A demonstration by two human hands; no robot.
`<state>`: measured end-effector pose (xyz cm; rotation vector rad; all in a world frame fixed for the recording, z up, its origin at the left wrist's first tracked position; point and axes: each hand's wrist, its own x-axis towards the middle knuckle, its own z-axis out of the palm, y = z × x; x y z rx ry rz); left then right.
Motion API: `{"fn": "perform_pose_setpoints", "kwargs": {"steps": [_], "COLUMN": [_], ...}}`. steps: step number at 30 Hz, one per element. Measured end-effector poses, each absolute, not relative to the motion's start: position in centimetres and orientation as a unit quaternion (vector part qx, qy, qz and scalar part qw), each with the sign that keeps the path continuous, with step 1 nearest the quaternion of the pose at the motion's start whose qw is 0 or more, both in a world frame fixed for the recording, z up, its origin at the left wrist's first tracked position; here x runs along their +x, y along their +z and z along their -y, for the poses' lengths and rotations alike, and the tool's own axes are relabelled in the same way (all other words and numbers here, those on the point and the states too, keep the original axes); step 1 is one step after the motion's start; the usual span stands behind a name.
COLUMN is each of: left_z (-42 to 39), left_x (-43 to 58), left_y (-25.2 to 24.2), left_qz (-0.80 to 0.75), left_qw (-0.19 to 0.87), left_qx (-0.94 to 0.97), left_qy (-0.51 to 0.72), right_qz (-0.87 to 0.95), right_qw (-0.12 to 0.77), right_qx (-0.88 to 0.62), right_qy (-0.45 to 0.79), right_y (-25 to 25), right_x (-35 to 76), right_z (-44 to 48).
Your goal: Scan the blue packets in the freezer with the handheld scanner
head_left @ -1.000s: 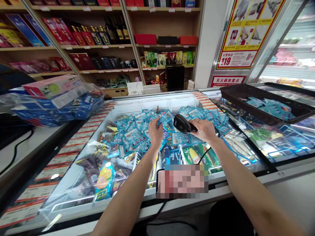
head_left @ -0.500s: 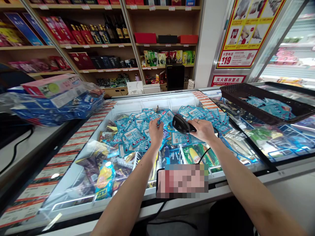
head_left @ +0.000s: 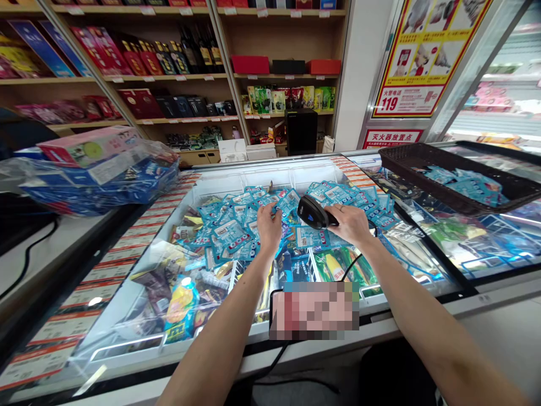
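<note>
My right hand [head_left: 350, 223] is closed around the handle of a black barcode scanner [head_left: 311, 211], whose head points left and shows a small blue light. Left of it, my left hand [head_left: 269, 225] pinches a small blue packet [head_left: 289, 201] with a printed barcode label, close to the scanner's head. Many similar blue packets [head_left: 230, 234] lie spread in a pile under and around both hands, on the glass top of a chest freezer [head_left: 122, 332]. A black cable runs down from the scanner. In front of my forearms lies a phone-like device [head_left: 315, 313] with its screen blurred out.
A dark brown basket [head_left: 456, 189] at the right holds more blue packets. At the left sits a plastic-wrapped stack of boxes [head_left: 99, 163]. Frozen goods show through the glass. Behind stand shelves [head_left: 287, 76] of bottles, boxes and bags, beside a wall poster [head_left: 426, 62].
A blue light now shows on the scanner, which has turned very slightly. Both hands stay in nearly the same place; the packets look unmoved.
</note>
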<state>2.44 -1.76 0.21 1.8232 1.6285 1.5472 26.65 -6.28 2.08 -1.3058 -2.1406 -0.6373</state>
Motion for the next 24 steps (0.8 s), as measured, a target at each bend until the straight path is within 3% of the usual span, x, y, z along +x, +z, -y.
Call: {"fn": "perform_pose_setpoints", "kwargs": {"steps": [11, 18, 24], "left_z": [2.7, 3.3, 4.3], "left_x": [1.5, -0.9, -0.6], "left_y": [1.7, 2.8, 2.8], "left_qz": [-0.567, -0.596, -0.591], "left_qw": [0.053, -0.018, -0.092], "left_qx": [0.624, 0.66, 0.689], "left_qy": [0.535, 0.457, 0.409], "right_qz": [0.755, 0.712, 0.738], "right_qw": [0.3, 0.355, 0.313], "right_qx": [-0.525, -0.56, -0.545], "right_qy": [-0.254, -0.23, -0.245], "right_y": [2.0, 2.1, 2.6], "right_x": [26.8, 27.3, 27.5], "right_z": [6.6, 6.6, 6.7]}}
